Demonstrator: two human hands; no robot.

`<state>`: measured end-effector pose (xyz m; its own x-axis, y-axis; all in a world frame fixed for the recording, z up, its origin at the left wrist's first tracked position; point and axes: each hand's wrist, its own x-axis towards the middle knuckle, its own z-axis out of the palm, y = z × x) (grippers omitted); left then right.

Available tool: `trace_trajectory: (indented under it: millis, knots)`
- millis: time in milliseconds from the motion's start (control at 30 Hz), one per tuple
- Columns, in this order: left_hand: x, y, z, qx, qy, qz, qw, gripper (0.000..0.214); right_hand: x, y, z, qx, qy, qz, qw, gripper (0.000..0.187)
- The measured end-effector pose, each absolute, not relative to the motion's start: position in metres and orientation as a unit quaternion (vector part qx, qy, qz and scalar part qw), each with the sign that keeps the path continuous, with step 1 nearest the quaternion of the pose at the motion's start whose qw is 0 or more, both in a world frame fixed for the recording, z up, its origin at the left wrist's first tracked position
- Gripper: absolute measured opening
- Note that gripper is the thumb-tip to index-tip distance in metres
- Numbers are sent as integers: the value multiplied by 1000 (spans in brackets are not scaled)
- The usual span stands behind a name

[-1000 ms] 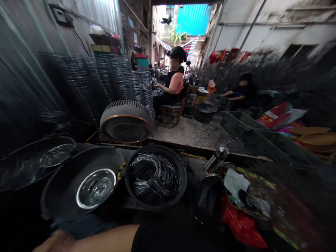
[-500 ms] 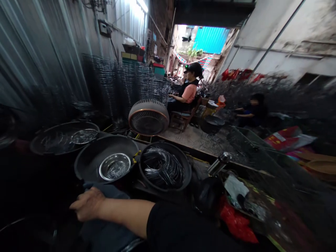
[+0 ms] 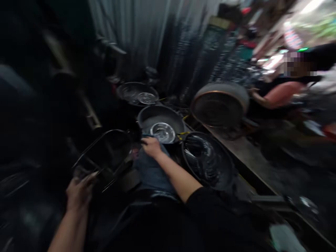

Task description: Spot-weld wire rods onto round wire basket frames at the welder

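My left hand, at lower left, is closed around a thin bent metal wire frame; motion blurs its fingertips. The wire stretches up and to the right as a large open shape. My right hand lies on my knee in blue-grey cloth, its fingers curled; whether anything is in them is hidden. Just beyond it a shiny metal bowl sits inside a black pan, its contents smeared by the blur. Right of the knee, another black pan holds a coil of wire strands.
Farther back stands a third pan with a small dish in it. A round fan is beyond the pans. Stacks of wire pieces line the corrugated wall. A co-worker in an orange sleeve sits at right.
My view has swung left and down, so the pans and the co-worker appear farther right. My left hand with the wire frame has come into view. My right hand stays on the knee.
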<state>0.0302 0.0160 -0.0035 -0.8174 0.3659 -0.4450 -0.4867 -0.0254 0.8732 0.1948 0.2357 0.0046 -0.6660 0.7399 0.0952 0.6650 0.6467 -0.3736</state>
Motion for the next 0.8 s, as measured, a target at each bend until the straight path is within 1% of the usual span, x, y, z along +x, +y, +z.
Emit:
trace_trajectory:
  millis: [67, 133, 233, 267, 300, 367, 433, 467, 500, 567, 633, 667, 700, 767, 800]
  knots:
    - [21, -8, -13, -88, 618, 723, 296, 44, 194, 222, 2, -409, -884, 178, 138, 31]
    - [15, -15, -18, -101, 598, 730, 316, 47, 194, 197, -2, -386, -881, 230, 147, 37]
    - [12, -14, -21, -111, 562, 722, 387, 34, 196, 152, -10, -285, -879, 362, 121, 62]
    - [12, -14, -22, -115, 552, 715, 414, 30, 195, 140, -13, -269, -864, 408, 119, 69]
    - [13, -14, -22, -119, 544, 705, 439, 27, 193, 131, -15, -271, -840, 450, 133, 73]
    - [14, -15, -24, -131, 531, 680, 489, 31, 190, 121, -18, -311, -771, 521, 195, 67]
    - [15, -15, -27, -144, 518, 651, 536, 46, 187, 119, -19, -346, -693, 579, 255, 55]
    - [15, -14, -28, -153, 507, 637, 560, 56, 187, 120, -19, -346, -665, 609, 259, 49]
    - [15, -12, -29, -165, 495, 626, 580, 66, 187, 121, -19, -333, -649, 641, 240, 45]
    - [17, -7, -31, -191, 474, 613, 603, 83, 188, 122, -19, -279, -646, 692, 158, 44]
    - [19, -3, -32, -203, 468, 611, 606, 92, 189, 120, -20, -233, -666, 703, 85, 44]
    - [20, -1, -33, -196, 475, 608, 606, 94, 189, 118, -20, -225, -678, 696, 75, 41]
    - [20, 1, -34, -174, 494, 600, 604, 95, 187, 117, -19, -225, -689, 684, 83, 35]
    - [21, 3, -38, -110, 561, 575, 585, 94, 181, 117, -15, -230, -695, 669, 126, 21]
    - [21, 3, -39, -79, 599, 563, 565, 89, 177, 119, -13, -230, -688, 672, 146, 18]
